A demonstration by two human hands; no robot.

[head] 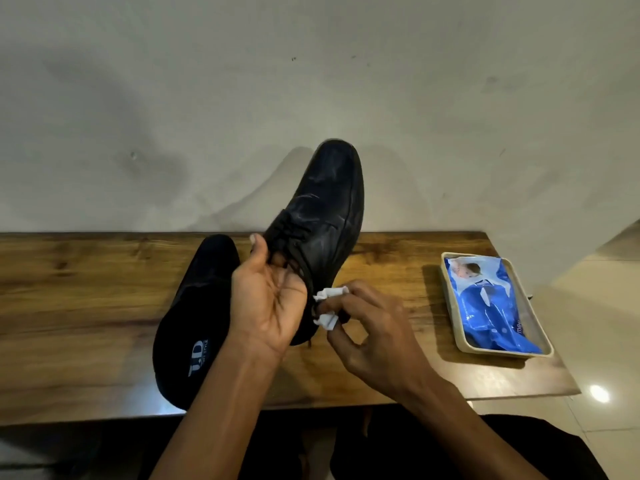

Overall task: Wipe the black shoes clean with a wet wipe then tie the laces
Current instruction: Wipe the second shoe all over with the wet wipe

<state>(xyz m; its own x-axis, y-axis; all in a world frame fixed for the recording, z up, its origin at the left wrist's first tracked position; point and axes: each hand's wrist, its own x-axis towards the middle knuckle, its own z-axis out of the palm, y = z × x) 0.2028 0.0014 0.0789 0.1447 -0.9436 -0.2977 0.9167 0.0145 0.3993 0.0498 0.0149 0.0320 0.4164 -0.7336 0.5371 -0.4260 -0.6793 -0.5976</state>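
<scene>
My left hand [268, 299] grips the black lace-up shoe [325, 216] by its heel, toe raised above the wooden bench [86, 296]. My right hand [372, 332] pinches a crumpled wet wipe [327, 308] against that shoe's rear side. The second shoe [197, 320] lies on the bench just left of it; the blue wipes pack [485, 303] sits in a tray [540, 344] well to its right.

We see a raised shoe [329, 209] of black leather, creased and smooth, with a dull sheen along its toe and side. Its laces [291, 233] look like matt black cord. The second shoe [197, 317] reads as darker and matt, its lining printed with a pale logo. The wipe [327, 306] is white, soft and crumpled, like thin damp cloth or paper. The bench [86, 306] is brown wood with clear grain and a low satin finish. The wipe pack [485, 299] is glossy blue plastic film, wrinkled, in a smooth beige plastic tray [540, 351]. The wall [207, 98] is matt, blotchy plaster.
</scene>
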